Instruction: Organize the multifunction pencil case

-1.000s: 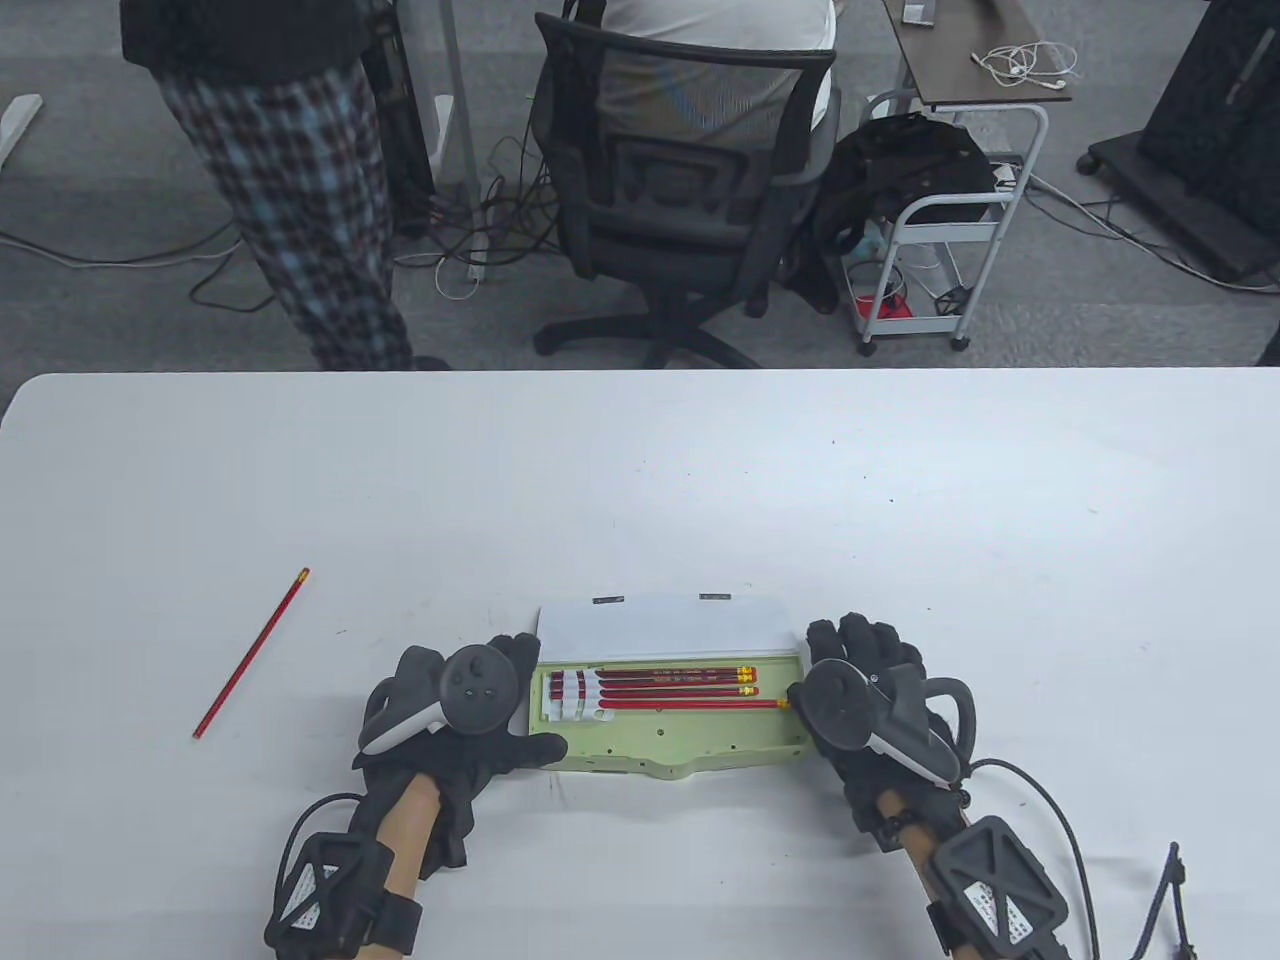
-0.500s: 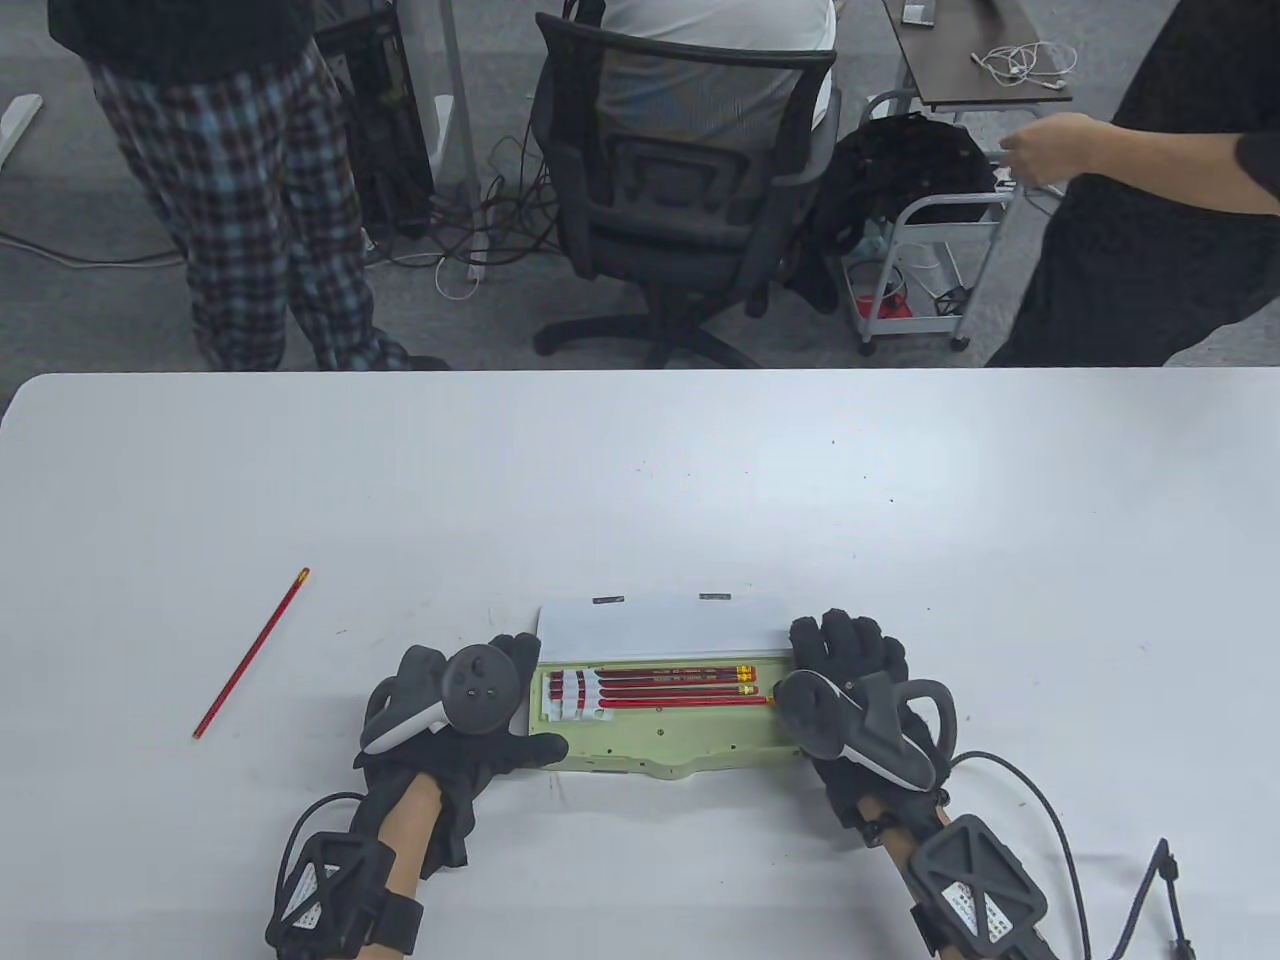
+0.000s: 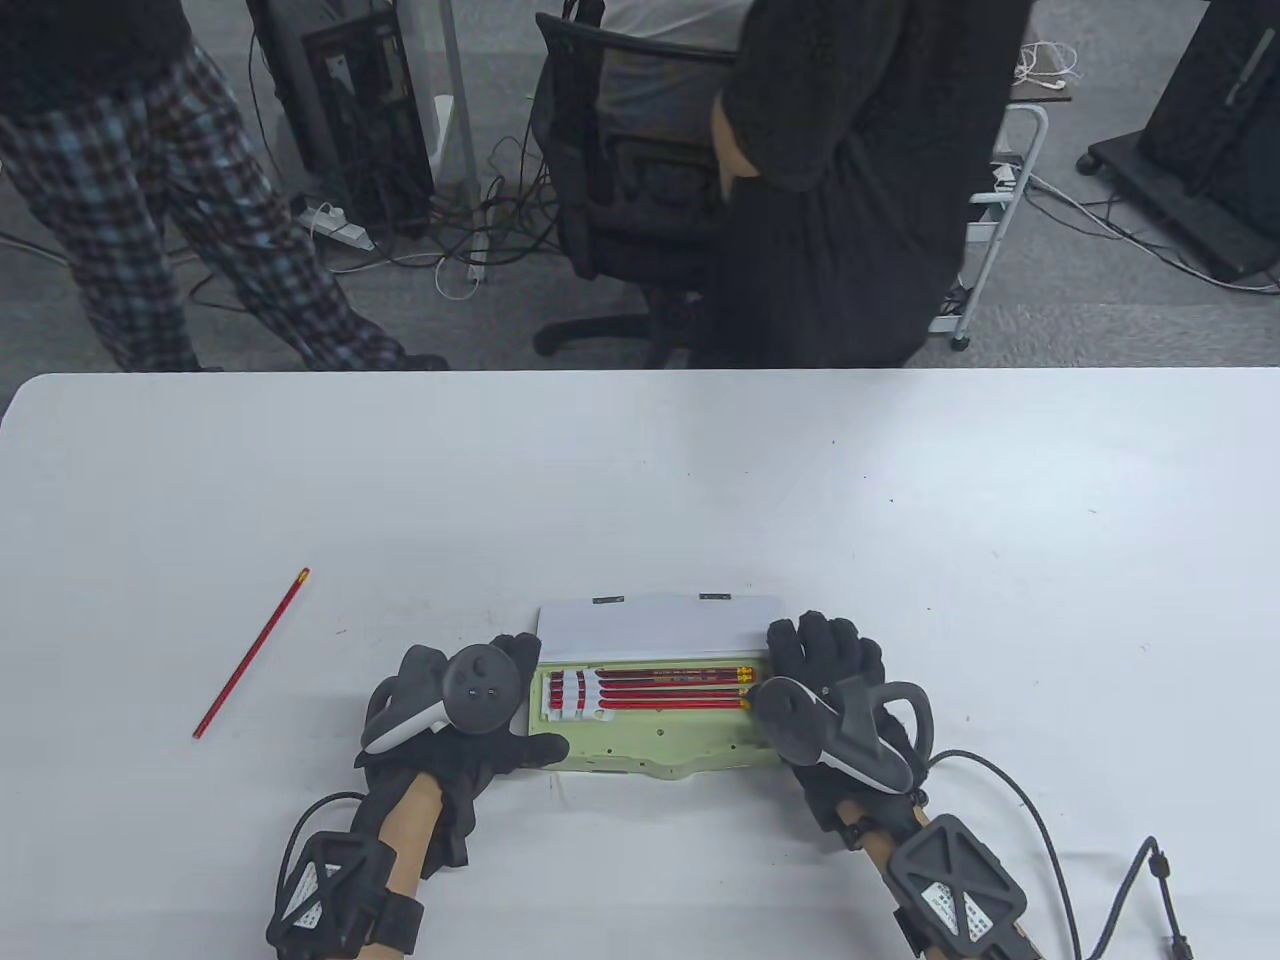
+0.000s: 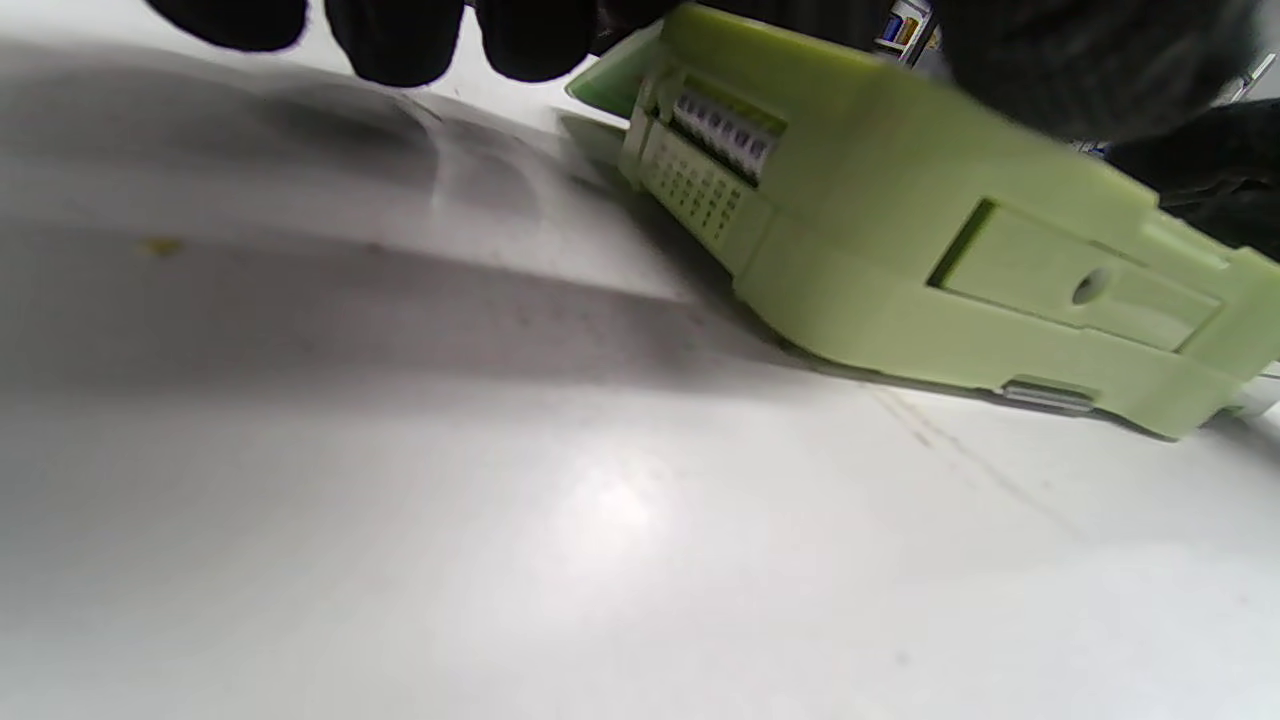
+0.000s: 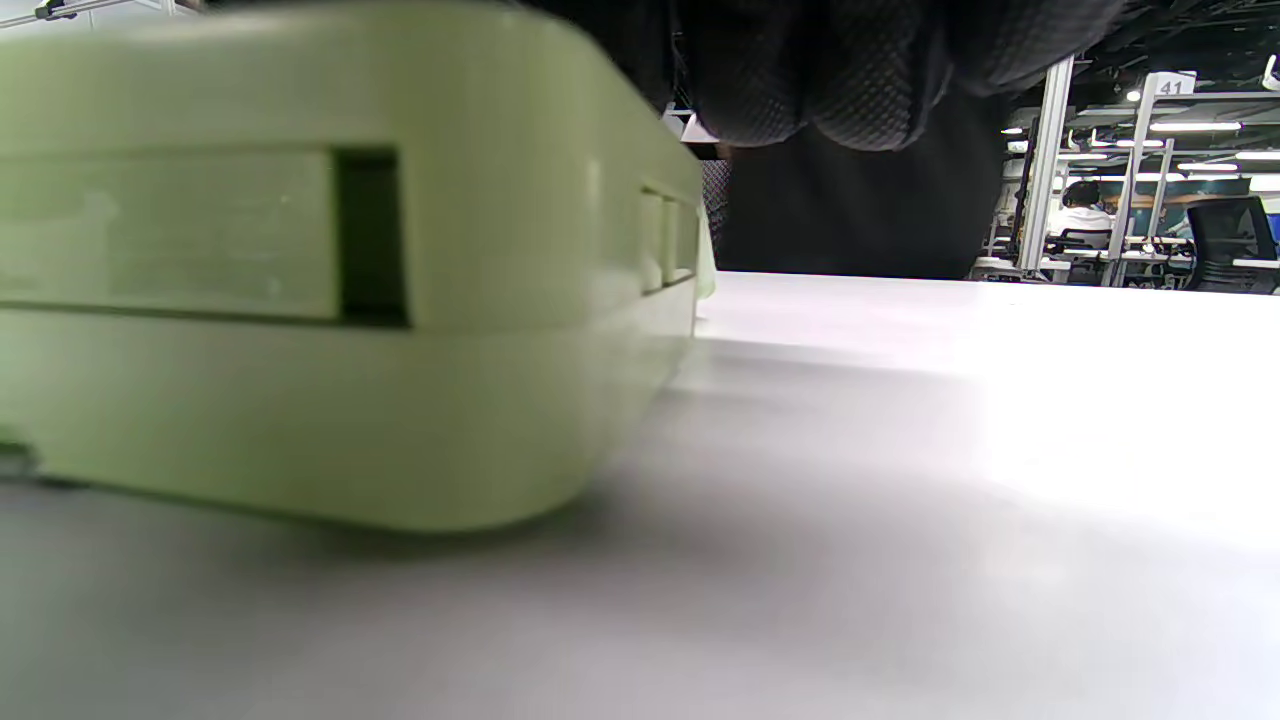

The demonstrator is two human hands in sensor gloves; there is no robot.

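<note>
1. Now the pencil case (image 3: 655,715) lies open on the counter (image 3: 900,520), left hand (image 3: 455,715) gripping its end.
2. Right hand (image 3: 825,680) covers the other end, grip unclear; nudge pencils (image 3: 670,688) flush.

An office: mesh swivel chair (image 3: 640,200), floor cables (image 3: 480,240), rows of desks (image 5: 1120,250).

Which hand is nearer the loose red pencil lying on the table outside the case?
Left. The left hand grips the pencil case's left end, on the side of the loose pencil; the right hand is at the case's far right end.
</note>
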